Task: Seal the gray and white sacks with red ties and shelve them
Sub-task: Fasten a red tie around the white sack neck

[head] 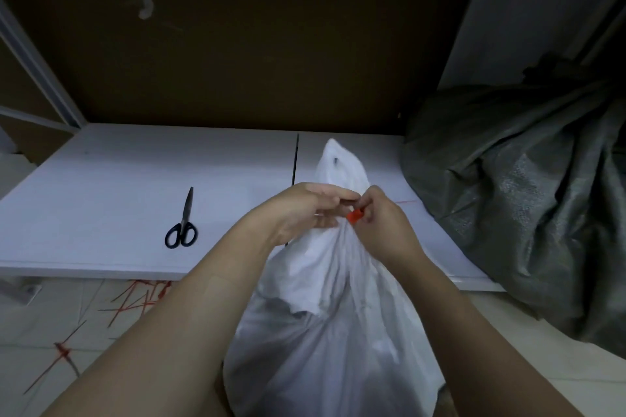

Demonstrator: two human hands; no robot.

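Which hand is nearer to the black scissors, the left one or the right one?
Left. The left hand holds the neck of the white sack, to the right of the scissors; the right hand is farther right, pinching the red tie.

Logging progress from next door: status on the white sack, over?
Left hand holds white sack at gathered neck; right hand pinches red tie there. Sack in front of shelf, not yet on it. Scissors on shelf, clear of hands.

A person's two forearms (189, 315), bare along their whole visible length, wrists (271, 234) uncovered, left hand (305, 210) and right hand (386, 222) both bare, fingers (333, 195) bare too, all dimly lit
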